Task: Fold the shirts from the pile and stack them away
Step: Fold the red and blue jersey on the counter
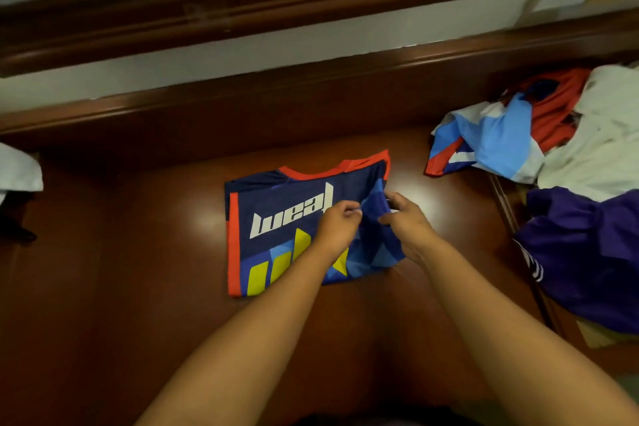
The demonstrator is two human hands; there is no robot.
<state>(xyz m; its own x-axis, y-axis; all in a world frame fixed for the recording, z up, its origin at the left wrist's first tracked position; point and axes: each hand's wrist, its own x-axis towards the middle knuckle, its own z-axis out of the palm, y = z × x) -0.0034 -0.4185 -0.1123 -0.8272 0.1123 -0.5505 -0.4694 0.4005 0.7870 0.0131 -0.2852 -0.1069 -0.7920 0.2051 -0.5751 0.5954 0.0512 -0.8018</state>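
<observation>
Head view is looking down on a broad polished wooden surface (pixel 121 252), running under a framed mirror (pixel 242 10) at the far side. At the right a loose pile of shirts (pixel 560 156) is waiting: red, white and pale blue ones heaped together, with a purple shirt (pixel 587 252) slumping nearer, probably kept there within reach while the middle stays free for folding. A bit of white cloth (pixel 17 166) is lying at the left edge. In the middle, a navy jersey (pixel 276 218) with orange trim and yellow blocks is lying flat, its collar pointing far, already narrowed to a rough rectangle. Both hands are working its right side: the left hand (pixel 337 225) is pinching a raised blue fold with curled fingers, and the right hand (pixel 404 218) is gripping the same fold just beside it, seemingly to draw that sleeve side over the body.
</observation>
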